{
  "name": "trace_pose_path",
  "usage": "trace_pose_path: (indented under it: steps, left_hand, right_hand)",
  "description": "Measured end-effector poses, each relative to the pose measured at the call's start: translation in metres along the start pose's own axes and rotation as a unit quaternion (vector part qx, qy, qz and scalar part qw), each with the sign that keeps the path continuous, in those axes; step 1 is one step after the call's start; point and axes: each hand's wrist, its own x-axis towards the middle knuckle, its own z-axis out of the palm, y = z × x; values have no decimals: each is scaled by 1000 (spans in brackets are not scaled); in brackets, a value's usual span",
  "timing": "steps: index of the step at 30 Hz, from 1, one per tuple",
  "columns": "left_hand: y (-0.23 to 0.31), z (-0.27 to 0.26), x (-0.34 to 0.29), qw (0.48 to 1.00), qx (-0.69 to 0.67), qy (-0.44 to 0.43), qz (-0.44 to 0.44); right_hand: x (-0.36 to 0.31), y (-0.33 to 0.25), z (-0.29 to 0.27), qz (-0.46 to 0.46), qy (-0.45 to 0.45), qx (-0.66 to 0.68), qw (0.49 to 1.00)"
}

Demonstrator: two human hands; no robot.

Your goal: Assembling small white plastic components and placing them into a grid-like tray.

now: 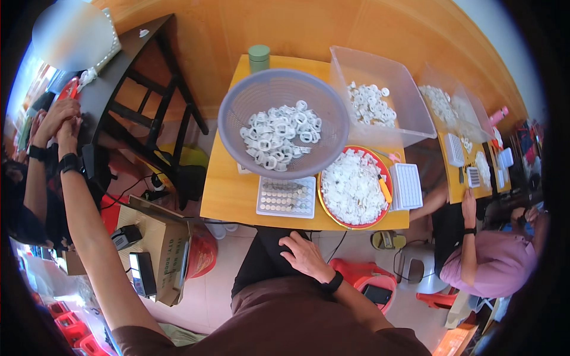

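Note:
My left arm stretches far to the left, where my left hand (68, 132) meets a co-worker's hand (58, 114) beside a dark table (119, 77). The two hands overlap, so my left fingers are hidden. A red-orange object (69, 89) lies just beyond them. My right hand (306, 255) rests on my thigh, fingers apart and holding nothing. In front of me, the yellow table (231, 202) carries a grey colander (237, 107) of white ring-shaped parts (276, 133), a white tray (286, 209) with rows of small round pieces, and a red round tray (387, 207) heaped with small white pieces (353, 187).
A clear plastic bin (409, 113) with white parts and a green canister (259, 58) stand at the back. A white grid tray (407, 187) sits at right. A cardboard box (160, 255) and red bucket (203, 255) are on the floor. Another person (493, 261) sits right.

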Motion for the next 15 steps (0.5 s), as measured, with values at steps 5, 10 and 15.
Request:
trace_pose_path:
  steps: [5,10,15]
  left_hand:
    - [-6,18,4,999,21,-4,-42]
    - [-5,-2,21,996,62,-11,-63]
    - [-23,-2,38,992,96,-19,-81]
  right_hand:
    - [-1,-3,-5,5,-8,5,1000]
    - [-1,-2,-3,-1,-9,13,1000]
    - [-3,2,1,1,7,18,1000]
